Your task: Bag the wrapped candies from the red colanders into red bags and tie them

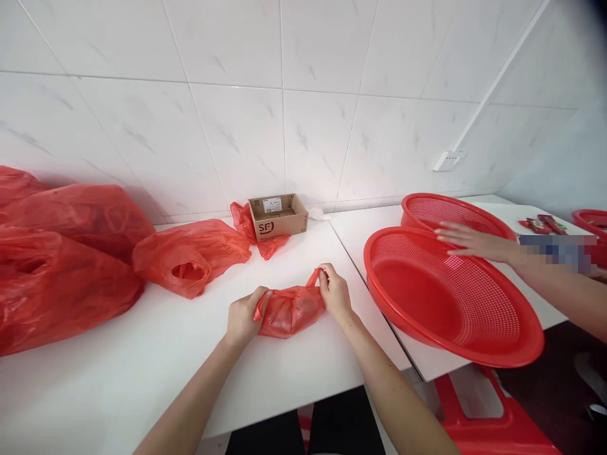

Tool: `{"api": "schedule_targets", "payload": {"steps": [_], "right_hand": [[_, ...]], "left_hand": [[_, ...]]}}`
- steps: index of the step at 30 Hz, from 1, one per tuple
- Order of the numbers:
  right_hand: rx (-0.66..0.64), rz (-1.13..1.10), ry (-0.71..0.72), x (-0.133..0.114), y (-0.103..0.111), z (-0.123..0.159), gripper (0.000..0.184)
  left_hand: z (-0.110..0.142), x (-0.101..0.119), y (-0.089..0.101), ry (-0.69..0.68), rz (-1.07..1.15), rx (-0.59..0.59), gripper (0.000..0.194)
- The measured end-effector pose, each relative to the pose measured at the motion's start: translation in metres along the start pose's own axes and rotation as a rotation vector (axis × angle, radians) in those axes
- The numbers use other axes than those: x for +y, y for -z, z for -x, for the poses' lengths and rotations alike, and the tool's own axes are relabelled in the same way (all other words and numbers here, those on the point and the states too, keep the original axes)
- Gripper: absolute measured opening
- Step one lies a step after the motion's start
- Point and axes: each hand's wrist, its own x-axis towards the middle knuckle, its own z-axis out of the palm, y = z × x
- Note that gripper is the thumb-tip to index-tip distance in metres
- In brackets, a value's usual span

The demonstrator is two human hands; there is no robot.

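A small red plastic bag (291, 311) with something bundled inside rests on the white table in front of me. My left hand (244, 316) is closed on the bag's left end. At the other end, my right hand (334, 292) pinches a twisted handle of the same bag and pulls it slightly up. What the bag contains cannot be made out through the plastic. Another red plastic bag (190, 253) lies behind and to the left, with a round opening toward me. A small cardboard box (281, 221) stands at the back, on or against more red plastic.
Large full red bags (61, 278) crowd the table's left side. On the right are two red perforated baskets (422, 309), with a co-worker's hand (474, 242) over the rear one. Small packets (545, 224) lie farther right. A red stool (493, 417) stands below the table edge.
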Motion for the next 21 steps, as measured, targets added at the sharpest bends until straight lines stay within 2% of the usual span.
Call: {"api": "schedule_targets", "payload": {"steps": [5,8,11,15,21], "right_hand": [[-0.015,0.045,-0.071,0.000,0.002,0.007,0.024],[-0.014,0.043,-0.056,-0.011,0.002,0.013,0.022],[-0.041,0.040,-0.016,-0.019,-0.005,0.022,0.022],[-0.055,0.065,0.002,-0.016,-0.019,0.033,0.025],[-0.033,0.069,-0.005,-0.005,-0.030,0.034,0.028]], "left_hand": [[0.012,0.020,-0.002,0.004,0.043,0.069,0.033],[0.018,0.038,-0.010,0.020,0.076,0.112,0.034],[0.020,0.048,-0.021,-0.042,0.055,0.090,0.035],[0.019,0.045,-0.035,-0.131,-0.008,0.051,0.035],[0.019,0.032,-0.041,-0.174,-0.043,0.044,0.038]]}}
